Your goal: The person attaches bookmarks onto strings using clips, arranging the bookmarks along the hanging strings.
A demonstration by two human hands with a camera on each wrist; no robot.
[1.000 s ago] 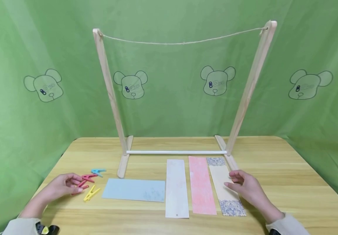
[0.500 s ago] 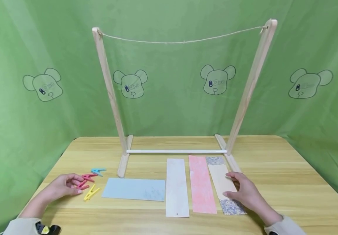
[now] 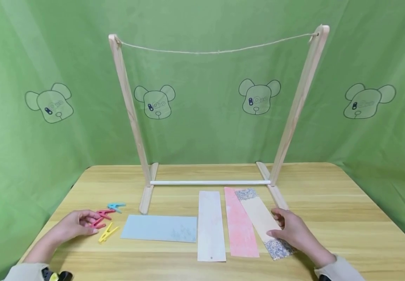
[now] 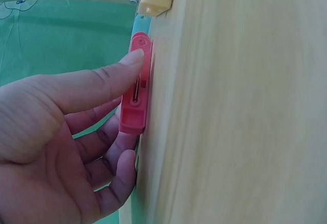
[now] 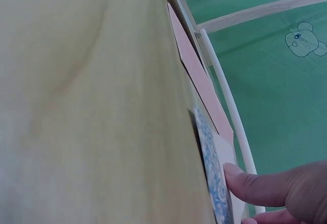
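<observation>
green cloth walls [image 3: 202,128], outlined bear heads [image 3: 258,99], wood-grain table [image 3: 329,203]

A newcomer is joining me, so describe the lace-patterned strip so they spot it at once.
Find the tall wooden frame and look in front of its white bar, toward the right end. There a cream strip slants, its far end overlapping the pink strip in the head view. Unlike its neighbours, it has blue lacy bands at both ends.

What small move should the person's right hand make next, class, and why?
Probably lift the patterned strip gently clear of the pink strip. The right hand pinches its long edge, its far end overlaps the pink strip, and nothing hangs from the string above.
</observation>
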